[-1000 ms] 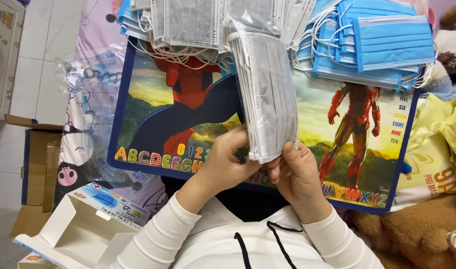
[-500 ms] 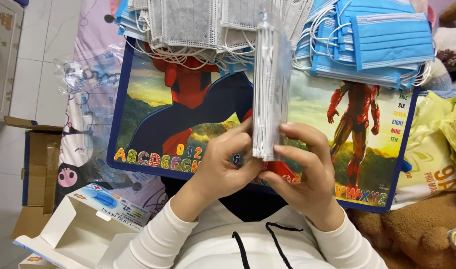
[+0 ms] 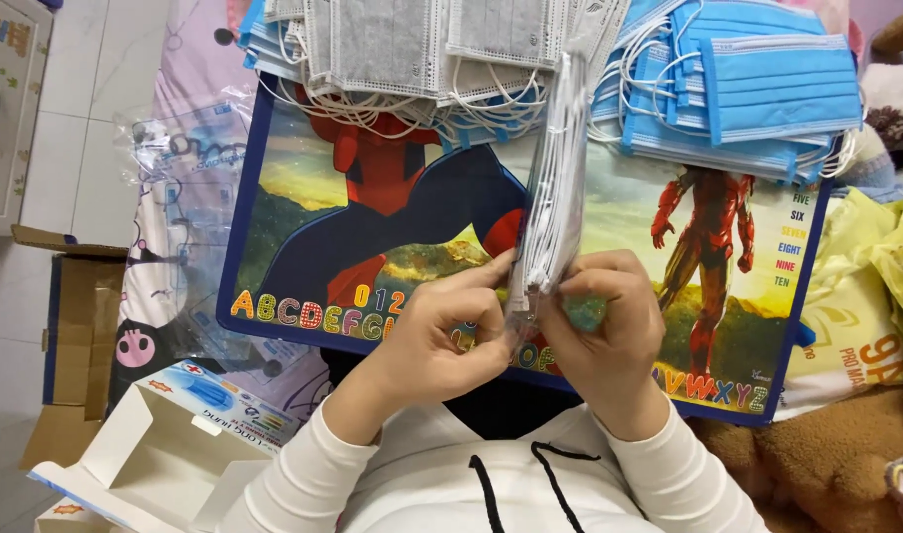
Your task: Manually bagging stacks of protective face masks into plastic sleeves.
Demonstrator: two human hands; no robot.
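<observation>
Hands, left hand point(image 3: 436, 331) and right hand point(image 3: 599, 321), pinch the near end of a grey mask stack point(image 3: 555, 178) held on edge over the picture board point(image 3: 372, 247) (fingers closed on it), likely squaring it; next needs an even grip.

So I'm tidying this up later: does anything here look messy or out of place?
The grey masks and blue masks lie in loose, fanned heaps with tangled ear loops along the far edge of the picture board. Both hands, left hand and right hand, pinch one mask stack edge-on. An open carton sits below left.
</observation>
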